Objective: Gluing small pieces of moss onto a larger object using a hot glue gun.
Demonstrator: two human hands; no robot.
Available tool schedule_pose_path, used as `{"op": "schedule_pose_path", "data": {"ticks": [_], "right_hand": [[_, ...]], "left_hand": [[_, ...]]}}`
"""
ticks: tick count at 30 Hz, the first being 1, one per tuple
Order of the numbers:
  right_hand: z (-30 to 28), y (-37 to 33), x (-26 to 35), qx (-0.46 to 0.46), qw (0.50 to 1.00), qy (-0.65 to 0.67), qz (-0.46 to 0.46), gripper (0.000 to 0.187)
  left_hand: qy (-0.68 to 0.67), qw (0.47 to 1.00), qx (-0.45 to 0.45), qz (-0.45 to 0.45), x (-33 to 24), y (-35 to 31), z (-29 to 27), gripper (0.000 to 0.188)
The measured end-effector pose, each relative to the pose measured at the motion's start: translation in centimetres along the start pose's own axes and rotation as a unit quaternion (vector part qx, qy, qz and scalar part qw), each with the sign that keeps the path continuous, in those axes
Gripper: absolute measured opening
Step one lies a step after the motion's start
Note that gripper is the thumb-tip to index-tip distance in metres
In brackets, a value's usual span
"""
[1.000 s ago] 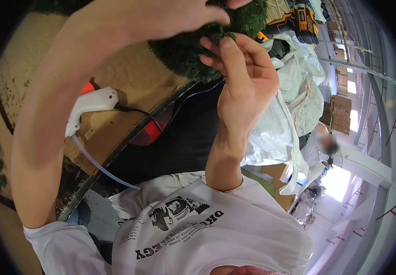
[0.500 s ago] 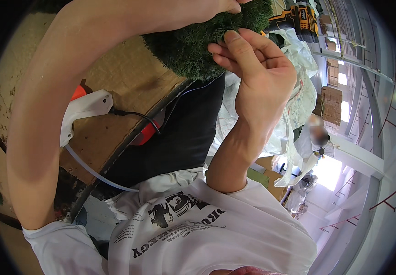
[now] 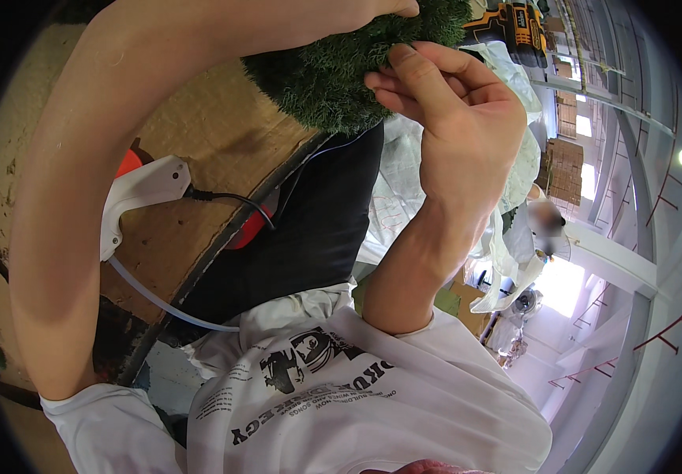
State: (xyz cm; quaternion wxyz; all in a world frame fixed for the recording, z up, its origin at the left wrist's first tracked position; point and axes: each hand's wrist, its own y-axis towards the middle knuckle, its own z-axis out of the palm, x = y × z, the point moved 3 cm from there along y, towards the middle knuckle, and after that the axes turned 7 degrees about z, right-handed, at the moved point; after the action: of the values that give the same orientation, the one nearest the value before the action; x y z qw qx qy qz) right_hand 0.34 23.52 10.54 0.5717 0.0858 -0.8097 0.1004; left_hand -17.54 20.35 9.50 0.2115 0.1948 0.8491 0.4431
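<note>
A dense, dark green clump of artificial-looking foliage (image 3: pixel 317 87) sits at the top, over the table's edge. My right hand (image 3: pixel 467 95) is at its right side, thumb pressed to the curled index finger in a pinch; whatever lies between the tips is hidden. My left arm arches over from the left. Only a sliver of my left hand (image 3: pixel 392 8) shows, against the foliage at the upper edge, and most of its fingers are out of view. Below my left forearm, a white glue gun (image 3: pixel 147 189) with a black cord and a long translucent glue stick (image 3: pixel 159 300) lies on the table.
The brown, worn tabletop (image 3: pixel 206 118) ends in a dark edge beside my black-clad leg (image 3: pixel 317 213). A red round thing (image 3: pixel 252 229) is beside that edge. White plastic sheeting (image 3: pixel 396 174) and a yellow-black power drill (image 3: pixel 518 31) are at right. Farther off are stacked cartons (image 3: pixel 566 170) and a person (image 3: pixel 546 221).
My right hand has shifted slightly to the right, still pinched at the foliage. My left arm has moved slightly upward, and the view has shifted a little.
</note>
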Motion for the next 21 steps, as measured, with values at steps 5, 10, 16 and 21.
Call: {"op": "schedule_pose_path", "data": {"ticks": [5,10,16,21], "right_hand": [[0.06,0.06,0.17,0.011,1.0,0.004,0.005,0.016],[0.03,0.05,0.14,0.007,1.0,-0.018,-0.006,0.019],[0.12,0.09,0.17,0.009,0.999,-0.037,-0.026,0.023],[0.28,0.16,0.17,0.003,0.999,-0.041,-0.031,0.024]], "left_hand": [[-0.004,1.0,-0.004,-0.005,0.24,-0.2,0.14,0.021],[-0.012,1.0,-0.011,-0.007,0.14,-0.13,0.11,0.022],[0.005,1.0,-0.027,0.014,0.17,-0.24,0.35,0.022],[-0.037,0.999,-0.002,-0.01,0.69,-0.18,-0.08,0.022]]}}
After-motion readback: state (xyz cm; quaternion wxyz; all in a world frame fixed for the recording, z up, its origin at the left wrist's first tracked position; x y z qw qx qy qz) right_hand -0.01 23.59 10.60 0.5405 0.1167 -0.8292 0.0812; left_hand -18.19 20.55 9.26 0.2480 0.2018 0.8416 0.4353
